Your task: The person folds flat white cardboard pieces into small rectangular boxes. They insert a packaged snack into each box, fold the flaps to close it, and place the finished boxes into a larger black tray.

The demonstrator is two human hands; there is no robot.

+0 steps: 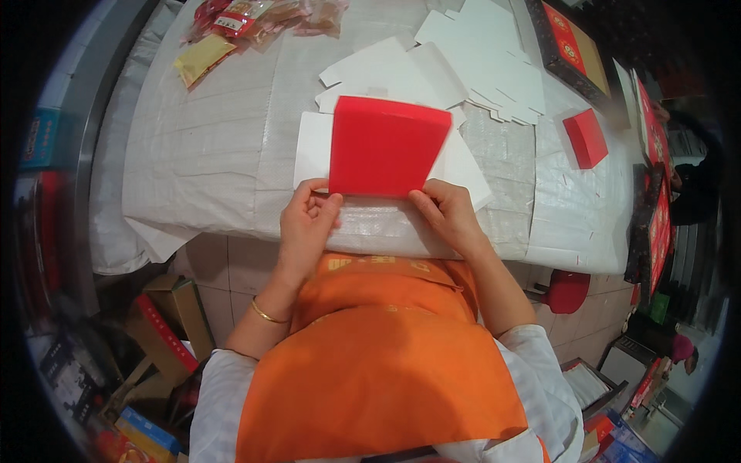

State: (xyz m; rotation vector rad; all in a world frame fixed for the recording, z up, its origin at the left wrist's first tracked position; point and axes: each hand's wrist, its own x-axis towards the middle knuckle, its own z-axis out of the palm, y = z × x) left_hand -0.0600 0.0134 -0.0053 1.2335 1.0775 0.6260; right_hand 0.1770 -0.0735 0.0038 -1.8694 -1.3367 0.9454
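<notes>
A plain red box point(390, 147) stands tilted up in front of me, above the near edge of the table. My left hand point(309, 220) pinches its lower left corner between thumb and fingers. At the lower right corner, the thumb and fingers of my right hand point(448, 212) grip it too. Behind the box lie flat white cardboard blanks point(397, 73), some partly hidden by it. Another stack of white die-cut blanks point(494, 54) lies farther back to the right.
White woven sheeting point(208, 147) covers the table. Clear packets point(262, 15) and a yellow packet point(202, 60) lie at the far left. A small red box point(585, 139) and a dark-edged gift box point(571, 54) sit at the right. Cardboard boxes point(166, 324) stand on the floor.
</notes>
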